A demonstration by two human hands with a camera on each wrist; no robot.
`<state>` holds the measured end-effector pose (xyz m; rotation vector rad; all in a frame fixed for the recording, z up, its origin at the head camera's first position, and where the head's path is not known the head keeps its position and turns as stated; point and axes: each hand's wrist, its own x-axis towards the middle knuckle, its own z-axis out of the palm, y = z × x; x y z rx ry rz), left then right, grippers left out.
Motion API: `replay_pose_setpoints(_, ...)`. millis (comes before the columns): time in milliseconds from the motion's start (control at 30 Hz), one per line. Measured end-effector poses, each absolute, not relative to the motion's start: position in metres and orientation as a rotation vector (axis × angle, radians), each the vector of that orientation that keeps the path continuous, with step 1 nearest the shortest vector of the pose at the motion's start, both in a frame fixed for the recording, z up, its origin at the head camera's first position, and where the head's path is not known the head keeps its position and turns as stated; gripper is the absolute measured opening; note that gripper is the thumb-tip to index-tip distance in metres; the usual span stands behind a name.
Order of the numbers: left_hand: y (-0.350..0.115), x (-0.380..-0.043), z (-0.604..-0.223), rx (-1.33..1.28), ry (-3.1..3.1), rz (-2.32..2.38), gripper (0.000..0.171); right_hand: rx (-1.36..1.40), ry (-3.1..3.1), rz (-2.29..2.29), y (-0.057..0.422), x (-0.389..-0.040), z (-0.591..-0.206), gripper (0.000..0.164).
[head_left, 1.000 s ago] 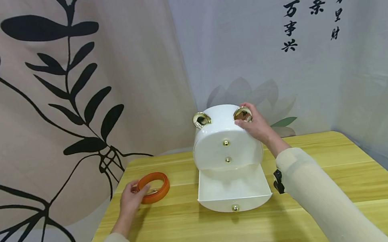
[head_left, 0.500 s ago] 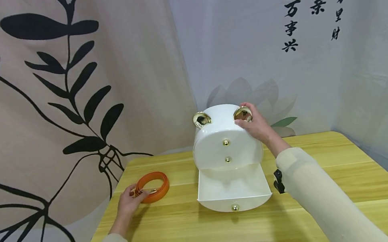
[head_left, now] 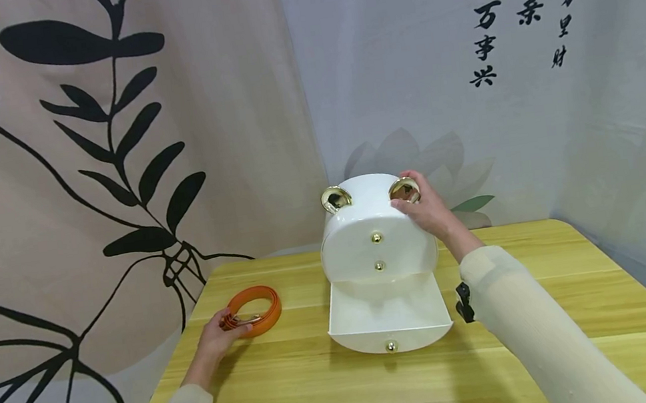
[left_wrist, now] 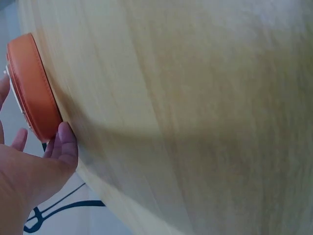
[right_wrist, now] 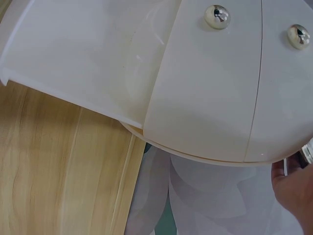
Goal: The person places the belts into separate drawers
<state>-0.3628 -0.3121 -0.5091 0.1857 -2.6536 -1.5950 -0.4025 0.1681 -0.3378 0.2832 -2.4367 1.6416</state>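
A coiled orange belt with stitched edges and a gold metal fitting inside the loop lies at the table's left side. Thumb and fingers of my left hand grip the coil's near left edge; in the left wrist view the fingertips curl at the belt's lower end. A glossy white storage box with gold ear-shaped rings stands mid-table. Its bottom drawer is pulled out and bare inside. My right hand holds the box's right gold ear, thumb in front; the other fingers are mostly hidden behind it.
The yellow wood-grain table carries both objects, and its left edge runs near the belt. Patterned curtains hang right behind the table. Two closed drawers with gold knobs sit above the open one.
My left hand has shifted slightly left and toward me around the belt's edge, showing more of the gold fitting. The belt barely moves. My right hand and the box have stayed put.
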Motion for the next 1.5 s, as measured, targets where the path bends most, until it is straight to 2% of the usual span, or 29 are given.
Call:
replay_pose_setpoints(433, -0.315, -0.369, -0.513, 0.139, -2.706, -1.535, 0.079, 0.275, -2.435, 1.643, 0.168, -0.403, -0.338, 0.064)
replay_pose_setpoints(1167, -0.313, -0.373, -0.519, 0.069, -2.858, -1.206, 0.088, 0.294, -2.435, 1.625, 0.168, -0.403, -0.339, 0.065)
replay_pose_setpoints(1500, -0.307, -0.369, -0.515, 0.076, -2.866, -1.130, 0.084, 0.282, -2.445, 1.628, 0.169, -0.403, -0.338, 0.065)
